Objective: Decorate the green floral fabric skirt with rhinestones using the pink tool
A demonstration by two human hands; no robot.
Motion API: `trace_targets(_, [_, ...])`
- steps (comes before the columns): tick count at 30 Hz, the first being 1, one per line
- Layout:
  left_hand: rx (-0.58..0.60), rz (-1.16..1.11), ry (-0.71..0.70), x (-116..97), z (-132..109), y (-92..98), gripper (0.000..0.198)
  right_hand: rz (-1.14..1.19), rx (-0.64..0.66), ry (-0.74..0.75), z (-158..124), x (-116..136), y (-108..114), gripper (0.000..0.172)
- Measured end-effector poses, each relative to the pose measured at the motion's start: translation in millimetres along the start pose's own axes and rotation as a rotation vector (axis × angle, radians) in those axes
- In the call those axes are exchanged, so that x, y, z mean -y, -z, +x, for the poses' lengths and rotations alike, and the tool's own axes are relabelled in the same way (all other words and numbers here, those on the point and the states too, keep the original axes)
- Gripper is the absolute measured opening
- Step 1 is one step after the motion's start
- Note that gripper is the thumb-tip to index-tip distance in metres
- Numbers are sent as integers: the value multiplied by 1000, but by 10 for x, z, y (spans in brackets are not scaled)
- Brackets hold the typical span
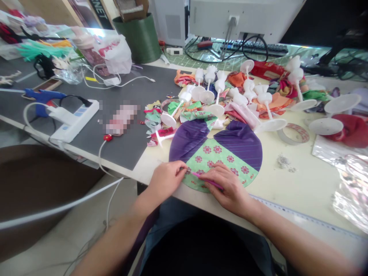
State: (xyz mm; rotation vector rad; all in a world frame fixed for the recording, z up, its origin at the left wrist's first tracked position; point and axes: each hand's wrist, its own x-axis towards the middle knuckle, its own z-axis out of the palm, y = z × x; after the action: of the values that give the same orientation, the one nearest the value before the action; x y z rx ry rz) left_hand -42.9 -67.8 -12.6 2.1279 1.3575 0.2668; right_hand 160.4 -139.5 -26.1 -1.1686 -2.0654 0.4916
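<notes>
Pressing round purple-and-green floral fabric (220, 159), left grip (168, 180) open on its edge, right grip (228, 189) clamped on pink stick (208, 181)

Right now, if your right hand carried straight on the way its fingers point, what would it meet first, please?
Most likely your left hand, just ahead across the green floral fabric; the pink stick in the right hand points that way too, though depth is unclear.

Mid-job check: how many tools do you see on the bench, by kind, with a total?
Glue gun: 1
Ruler: 1
Tape roll: 1
Pink stick in right hand: 1
Total: 4
</notes>
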Motion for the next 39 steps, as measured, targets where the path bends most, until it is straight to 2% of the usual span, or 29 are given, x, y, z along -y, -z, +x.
trace_targets(20, [-14, 35, 26, -19, 23, -22, 17, -27, -1, 17, 3, 14, -4, 23])
trace_targets(32, [32, -7, 46, -50, 33, 20, 16, -6, -105, 26, -24, 50, 80, 22])
trace_targets(34, [29, -80, 52, -53, 29, 45, 17, -6, -112, 29, -23, 55, 84, 22])
trace_targets(36, [-10, -271, 80, -67, 19, 75, 18, -3, -126, 23, -22, 62, 87, 22])
trace_targets(39, [-49, -831, 213, -127, 5, 98, 19, 9, -168, 14, -21, 76, 101, 25])
